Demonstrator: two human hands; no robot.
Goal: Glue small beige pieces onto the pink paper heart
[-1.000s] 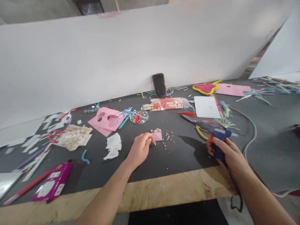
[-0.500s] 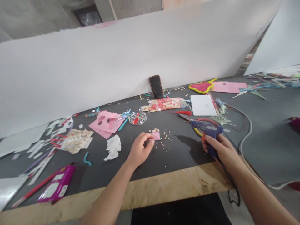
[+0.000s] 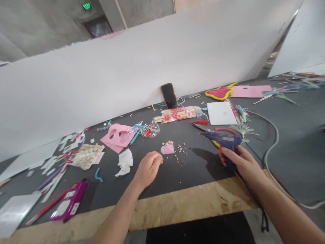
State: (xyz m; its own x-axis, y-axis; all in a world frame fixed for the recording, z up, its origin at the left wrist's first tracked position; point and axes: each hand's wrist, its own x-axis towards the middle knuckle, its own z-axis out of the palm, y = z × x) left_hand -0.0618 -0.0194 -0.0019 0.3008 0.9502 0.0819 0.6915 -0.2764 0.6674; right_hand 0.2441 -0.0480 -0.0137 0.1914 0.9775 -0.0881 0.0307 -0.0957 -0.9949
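My right hand (image 3: 238, 162) grips a blue glue gun (image 3: 225, 140), with its nozzle aimed left over a pair of scissors (image 3: 201, 127). My left hand (image 3: 149, 168) rests just left of a small pink piece (image 3: 168, 149) with one rounded end, apart from it. The left fingers are curled and pressed together; anything in them is hidden. Small beige bits (image 3: 180, 150) line the piece's upper edge and lie scattered at its right.
A phone (image 3: 169, 96) leans against the white panel (image 3: 137, 64). Packaged sticks (image 3: 175, 114) lie before it. A white square (image 3: 221, 113) is behind the glue gun, and cords (image 3: 273, 149) curve at the right. Crumpled tissue (image 3: 124, 162) and a purple packet (image 3: 69, 200) lie left.
My left hand has drawn back from the pink piece toward the lower left, its fingers curling in and uncovering the rounded end. The right hand still holds the glue gun in about the same place.
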